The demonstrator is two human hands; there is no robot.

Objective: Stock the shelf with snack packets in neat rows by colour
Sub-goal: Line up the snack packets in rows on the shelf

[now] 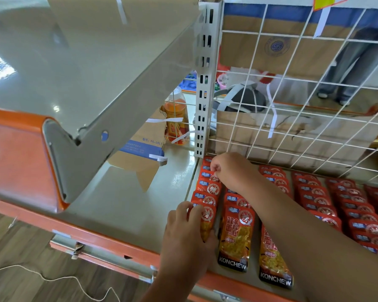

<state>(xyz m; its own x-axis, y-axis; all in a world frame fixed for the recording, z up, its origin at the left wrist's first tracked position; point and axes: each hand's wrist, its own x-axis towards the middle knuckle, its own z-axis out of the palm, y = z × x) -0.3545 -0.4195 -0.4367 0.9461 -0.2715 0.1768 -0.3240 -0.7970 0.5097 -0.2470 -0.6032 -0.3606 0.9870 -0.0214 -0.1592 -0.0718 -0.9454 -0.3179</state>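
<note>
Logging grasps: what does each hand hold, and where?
Left hand grips the front red foil snack packet of the leftmost row by its left edge; right hand seems to pinch a rear packet by its top edge.

Nearer, left hand (188, 232) with fingers curled in a grip; farther out, right hand (227, 171) pinching.

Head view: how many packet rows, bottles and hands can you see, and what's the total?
Packet rows: 6, all red, the rightmost cut by the frame edge
Bottles: 1, orange
Hands: 2, left hand gripping a packet, right hand at the back of that row
Total: 9
</note>
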